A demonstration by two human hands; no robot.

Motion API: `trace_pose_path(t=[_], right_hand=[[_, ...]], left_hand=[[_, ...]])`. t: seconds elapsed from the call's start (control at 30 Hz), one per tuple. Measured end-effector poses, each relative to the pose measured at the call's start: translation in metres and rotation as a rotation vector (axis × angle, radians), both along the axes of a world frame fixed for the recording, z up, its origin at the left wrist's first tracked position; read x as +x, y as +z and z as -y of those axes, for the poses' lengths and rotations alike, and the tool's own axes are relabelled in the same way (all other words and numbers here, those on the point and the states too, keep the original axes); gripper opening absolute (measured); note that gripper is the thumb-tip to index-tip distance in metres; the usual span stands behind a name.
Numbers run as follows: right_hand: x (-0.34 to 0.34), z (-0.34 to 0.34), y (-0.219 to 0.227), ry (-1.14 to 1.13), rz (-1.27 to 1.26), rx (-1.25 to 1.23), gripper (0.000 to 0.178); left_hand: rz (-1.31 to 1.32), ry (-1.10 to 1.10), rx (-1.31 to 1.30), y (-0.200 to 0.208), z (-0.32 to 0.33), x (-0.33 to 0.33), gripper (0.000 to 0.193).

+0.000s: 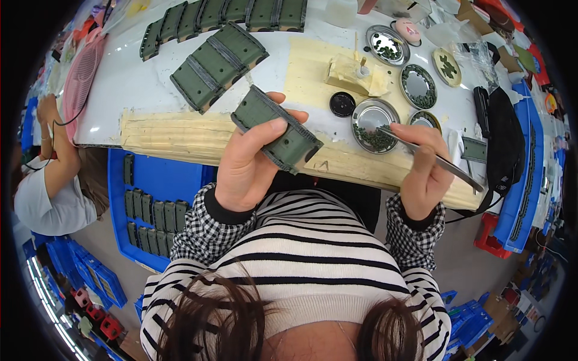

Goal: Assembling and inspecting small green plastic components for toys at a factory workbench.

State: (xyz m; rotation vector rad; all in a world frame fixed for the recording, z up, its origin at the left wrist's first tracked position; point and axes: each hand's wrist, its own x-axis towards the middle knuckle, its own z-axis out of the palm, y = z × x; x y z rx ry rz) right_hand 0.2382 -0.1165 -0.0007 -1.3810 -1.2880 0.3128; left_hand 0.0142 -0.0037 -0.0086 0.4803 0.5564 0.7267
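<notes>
My left hand [238, 171] holds a green, ribbed, box-like piece [304, 146] up over the table's near edge, thumb across its face. Between the fingers of my right hand [426, 180] is a pair of metal tweezers [462, 173]. Their tips reach into a round metal dish [376, 109], at a pile of small dark green bits [372, 139]. Whether the tips grip a bit is too small to tell. Beyond my left hand lies a larger block of similar green pieces [220, 65]. A small black round dish [342, 104] stands beside the metal dish.
Several more green pieces [241, 13] line the table's far side. Other dishes of green bits [418, 84] and a yellow taped block [355, 77] stand at the right, near a black bag [507, 135]. A blue bin [159, 174] sits below left. Another person's arm [60, 153] is at the far left.
</notes>
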Motion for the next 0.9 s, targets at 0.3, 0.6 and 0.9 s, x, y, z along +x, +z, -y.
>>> trace_pose_path(t=[0.3, 0.6, 0.9], right_hand=[[0.007, -0.007, -0.017, -0.036, 0.326, -0.119, 0.012], [0.007, -0.01, -0.02, -0.051, 0.34, -0.13, 0.012], [-0.009, -0.009, 0.021, 0.128, 0.487, 0.076, 0.024]], left_hand=[[-0.179, -0.035, 0.056, 0.003, 0.003, 0.01, 0.047], [-0.218, -0.031, 0.378, 0.016, 0.012, 0.014, 0.052], [-0.064, -0.345, 0.12, 0.002, 0.011, 0.018, 0.027]])
